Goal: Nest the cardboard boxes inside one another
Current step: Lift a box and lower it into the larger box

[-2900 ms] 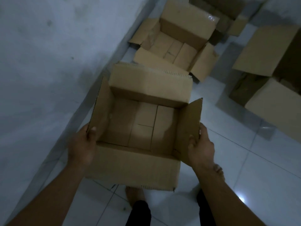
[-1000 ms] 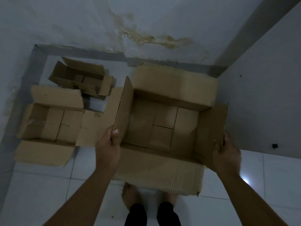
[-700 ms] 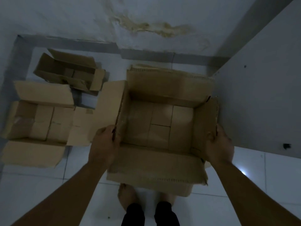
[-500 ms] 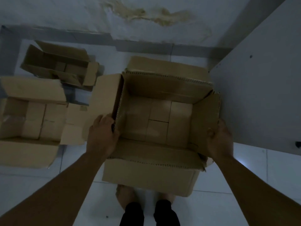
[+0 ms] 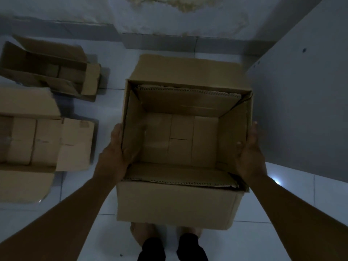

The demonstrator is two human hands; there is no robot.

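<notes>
The step in hand looks like seating one box inside another: the inner box (image 5: 180,140) sits within the outer box (image 5: 175,204) on the tiled floor (image 5: 282,242), its serrated flap edges showing just inside the outer rim at the far and near sides. The left hand (image 5: 116,157) grips the left wall, thumb inside and fingers outside; the right hand (image 5: 248,155) clasps the right wall the same way, thumb tip showing inside. Whether the inner box has reached bottom cannot be told, since its near flap stands about level with the outer rim. The next move probably calls for pressing both walls down evenly, then letting go and fetching another box. Two more open boxes lie to the left: a mid box (image 5: 24,142) with flaps spread, and a small box (image 5: 50,68) beyond it near the wall (image 5: 169,17). A grey panel (image 5: 305,113) stands close on the right, leaving little room on that side. The person's bare feet (image 5: 143,234) are tucked just under the outer box's near side.
</notes>
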